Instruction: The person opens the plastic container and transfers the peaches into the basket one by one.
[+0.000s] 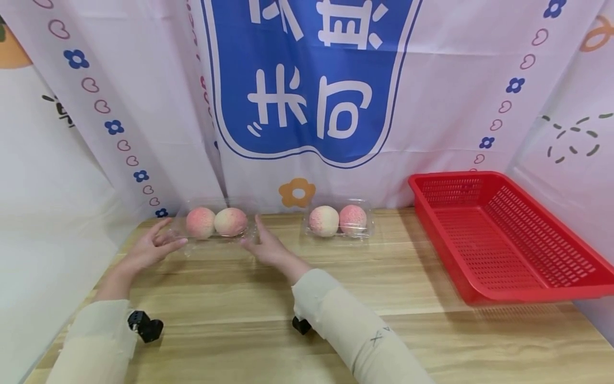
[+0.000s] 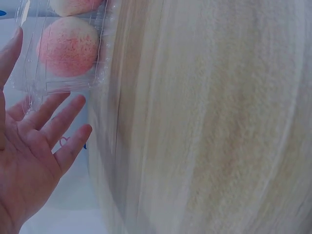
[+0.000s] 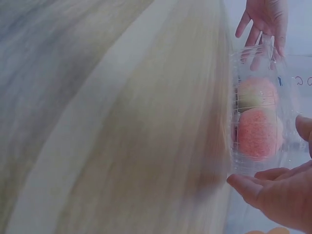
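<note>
The clear box [image 1: 211, 243] with two pink-white balls [image 1: 201, 223] is at the far left of the tabletop [image 1: 230, 320], between left hand [image 1: 148, 247] and right hand [image 1: 270, 248]. Both grips look released. It probably needs light, equal pressure at both ends.

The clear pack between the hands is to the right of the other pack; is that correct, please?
Not quite: the head view shows the clear pack between the left hand and right hand is to the left of the other pack.
</note>
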